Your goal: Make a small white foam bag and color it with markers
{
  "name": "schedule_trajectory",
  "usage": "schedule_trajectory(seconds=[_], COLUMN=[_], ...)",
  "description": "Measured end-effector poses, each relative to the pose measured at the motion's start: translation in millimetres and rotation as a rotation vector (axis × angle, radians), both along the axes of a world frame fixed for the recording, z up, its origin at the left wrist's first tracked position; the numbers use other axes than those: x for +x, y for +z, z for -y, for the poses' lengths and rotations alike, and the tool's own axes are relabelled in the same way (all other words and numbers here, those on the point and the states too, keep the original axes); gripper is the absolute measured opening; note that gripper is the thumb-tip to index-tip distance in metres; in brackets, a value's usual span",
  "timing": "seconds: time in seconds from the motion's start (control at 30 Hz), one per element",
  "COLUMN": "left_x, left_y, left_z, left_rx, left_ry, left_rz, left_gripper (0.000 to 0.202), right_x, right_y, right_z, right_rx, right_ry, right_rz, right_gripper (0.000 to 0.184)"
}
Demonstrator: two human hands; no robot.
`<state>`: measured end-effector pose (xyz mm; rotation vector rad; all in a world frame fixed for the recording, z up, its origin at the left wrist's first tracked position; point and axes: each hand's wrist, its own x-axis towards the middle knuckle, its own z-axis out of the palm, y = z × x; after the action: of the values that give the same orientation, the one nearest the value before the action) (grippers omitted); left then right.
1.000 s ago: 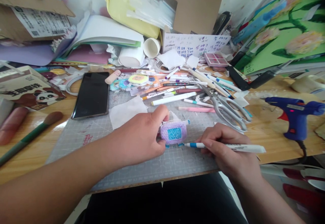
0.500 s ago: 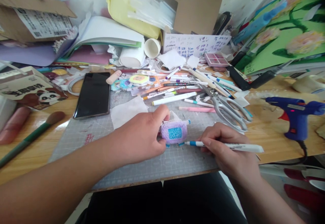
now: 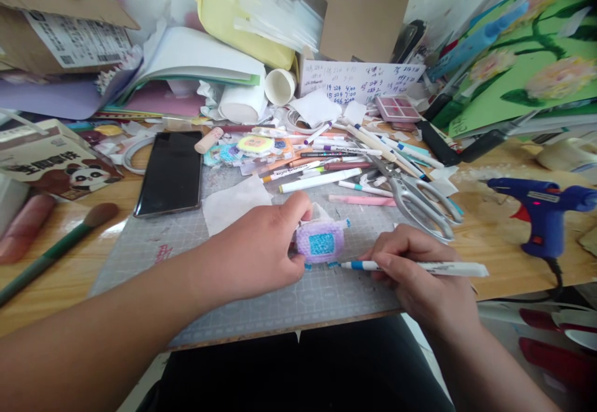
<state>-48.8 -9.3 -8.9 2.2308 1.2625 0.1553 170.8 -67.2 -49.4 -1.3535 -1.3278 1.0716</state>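
Between the thumb and fingers of my left hand [image 3: 275,244] is a small purple textured craft piece [image 3: 304,239] with a blue rectangle in its middle and small blue bits at its lower edge and upper right corner. My right hand [image 3: 415,269] is closed around a white marker pen [image 3: 452,269] with a blue band near its tip. The pen points left, its tip at or very near the blue bit at the piece's lower right. Both hands are low over a grey cutting mat [image 3: 261,318]. A piece of white paper [image 3: 236,203] lies beyond my left hand.
Loose markers [image 3: 321,178] and grey-handled scissors [image 3: 420,203] lie behind the hands. A black phone [image 3: 170,172] and a makeup brush [image 3: 79,234] are on the left. At the right stands a blue glue gun [image 3: 541,206] with a lit red light and a cord.
Hardly anything differs. The rear end of the pen has shifted slightly to the right, while its tip stays by the piece's lower edge. My left hand keeps its hold.
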Motion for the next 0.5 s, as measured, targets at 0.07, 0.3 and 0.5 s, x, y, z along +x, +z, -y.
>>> schedule_trajectory(seconds=[0.07, 0.3, 0.5], left_x=[0.0, 0.7, 0.8], left_y=[0.7, 1.3, 2.0], left_z=[0.6, 0.4, -0.1], left_rx=[-0.007, -0.001, -0.017], left_ry=[-0.002, 0.002, 0.006], left_rz=[-0.003, -0.006, 0.0], left_gripper=[0.029, 0.029, 0.03], right_x=[1.0, 2.0, -3.5], right_y=[0.2, 2.0, 4.4], right_z=[-0.2, 0.4, 2.0], right_rx=[-0.002, -0.019, -0.023], right_ry=[0.01, 0.043, 0.022], right_rz=[0.016, 0.091, 0.109], right_gripper=[0.018, 0.017, 0.015])
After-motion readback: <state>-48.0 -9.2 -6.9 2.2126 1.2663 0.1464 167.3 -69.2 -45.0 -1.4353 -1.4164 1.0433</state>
